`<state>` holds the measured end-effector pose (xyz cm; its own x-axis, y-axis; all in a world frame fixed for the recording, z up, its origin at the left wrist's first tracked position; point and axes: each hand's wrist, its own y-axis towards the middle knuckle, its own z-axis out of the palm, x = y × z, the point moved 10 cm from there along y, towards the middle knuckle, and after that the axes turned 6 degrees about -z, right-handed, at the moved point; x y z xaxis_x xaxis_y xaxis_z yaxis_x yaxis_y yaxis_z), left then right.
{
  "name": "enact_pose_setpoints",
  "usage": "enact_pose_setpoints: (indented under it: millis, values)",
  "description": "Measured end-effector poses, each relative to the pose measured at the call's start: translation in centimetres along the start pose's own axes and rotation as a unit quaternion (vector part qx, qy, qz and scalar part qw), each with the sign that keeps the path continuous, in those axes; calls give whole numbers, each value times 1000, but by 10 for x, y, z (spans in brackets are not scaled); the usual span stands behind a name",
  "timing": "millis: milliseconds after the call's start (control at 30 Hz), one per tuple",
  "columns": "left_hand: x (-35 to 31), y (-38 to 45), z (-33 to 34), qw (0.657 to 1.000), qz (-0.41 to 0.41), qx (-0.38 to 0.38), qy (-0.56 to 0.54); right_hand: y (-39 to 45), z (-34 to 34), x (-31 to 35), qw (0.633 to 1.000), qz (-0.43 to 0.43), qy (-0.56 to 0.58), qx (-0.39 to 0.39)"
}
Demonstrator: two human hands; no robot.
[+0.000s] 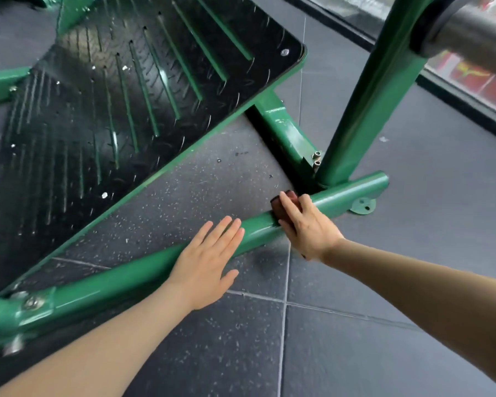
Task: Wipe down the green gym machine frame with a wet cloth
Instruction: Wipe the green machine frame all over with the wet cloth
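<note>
On the low green tube, the right hand (307,224) curls its fingers over a dark reddish-brown cloth (281,209), pressing it against the rounded top of the bar near the joint with the upright post (372,93). The left hand (206,265) lies flat and spread on the same base tube (143,267), holding nothing, apparently as a brace. To do this stroke well, I would wrap the cloth round the curve so the far side and underside are reached, and work into the welded corner and the bolts (316,159), where grime likely gathers. The paint is glossy, smooth and hard, so it should wipe easily. Beyond lies a black ribbed, slotted footplate (126,96) and speckled rubber floor (341,353).
</note>
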<state>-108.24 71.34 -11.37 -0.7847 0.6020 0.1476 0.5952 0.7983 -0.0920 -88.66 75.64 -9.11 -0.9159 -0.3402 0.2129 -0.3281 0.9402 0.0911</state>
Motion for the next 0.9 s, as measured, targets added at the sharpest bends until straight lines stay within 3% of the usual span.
enact_pose_setpoints:
  millis: [67, 133, 200, 300, 367, 533, 600, 700, 733, 800, 900]
  values:
    - [-11, 6, 3, 1000, -3, -3, -4, 2, -17, -23, 999, 24, -26, -26]
    - [-14, 6, 8, 1000, -7, 3, -4, -4, -30, -52, 988, 145, -21, -56]
    - [-13, 5, 11, 1000, -7, 13, -6, -9, -21, -43, 983, 178, 4, -47]
    - [-11, 6, 11, 1000, -2, -1, -29, -9, 3, 17, 1000, 12, 0, 7]
    - [-10, 6, 15, 999, 2, 6, -31, -7, -1, 13, 998, -41, -38, 17]
    - [-11, 6, 13, 999, 3, 4, -44, -11, -30, -54, 985, 163, -38, -46]
    - [-14, 6, 12, 999, -3, 10, -46, -12, -19, -23, 993, 115, -26, -30]
    - [-14, 7, 9, 999, -6, 5, -53, -19, 0, 23, 996, -77, -35, 18]
    - [-14, 7, 10, 999, -6, 7, -53, -19, -2, 17, 993, -104, -59, 20]
    - [-13, 6, 11, 998, -5, 10, -56, -16, -15, -23, 997, -42, -70, 5]
    - [-15, 6, 9, 998, -14, 13, -57, -22, -39, -81, 981, 180, -49, -61]
